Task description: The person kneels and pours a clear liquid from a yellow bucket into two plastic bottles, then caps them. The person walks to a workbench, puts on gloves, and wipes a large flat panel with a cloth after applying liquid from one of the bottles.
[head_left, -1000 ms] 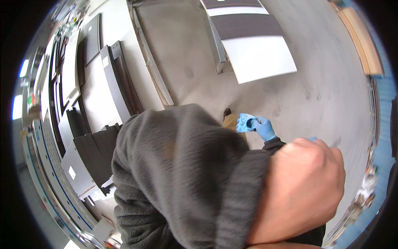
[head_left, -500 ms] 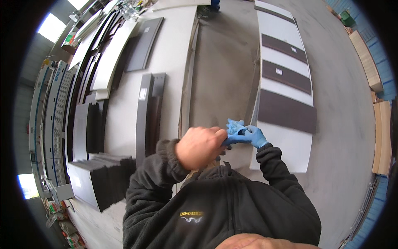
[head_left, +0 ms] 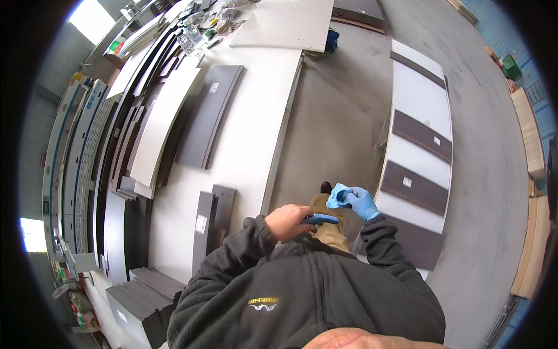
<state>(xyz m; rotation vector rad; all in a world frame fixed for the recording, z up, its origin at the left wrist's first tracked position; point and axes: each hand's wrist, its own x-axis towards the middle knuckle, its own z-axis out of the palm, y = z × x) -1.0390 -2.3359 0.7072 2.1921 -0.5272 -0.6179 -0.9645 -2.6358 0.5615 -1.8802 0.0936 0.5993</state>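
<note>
My left hand (head_left: pixel 289 222) is bare and closed on a slim, dark-blue elongated object (head_left: pixel 321 219), whose kind I cannot make out; it points to the right. A blue glove covers my right hand (head_left: pixel 364 203). Its fingers are closed on a crumpled light-blue glove (head_left: pixel 338 196), bunched up with a dark opening showing. Both hands are in front of my body, a little apart, over my tan trousers (head_left: pixel 331 234).
To the left stands a long white table (head_left: pixel 256 110) with grey panels (head_left: pixel 210 116) and a stack of dark boards (head_left: pixel 145 299). Dark panels (head_left: pixel 415 185) lie across a white surface (head_left: pixel 419 218) at right. A bottle (head_left: pixel 187 43) is far left.
My hands have moved apart; they were together at the blue glove. The dark-blue object now shows separately in my left hand. The whole view has shifted, with the tables appearing lower.
</note>
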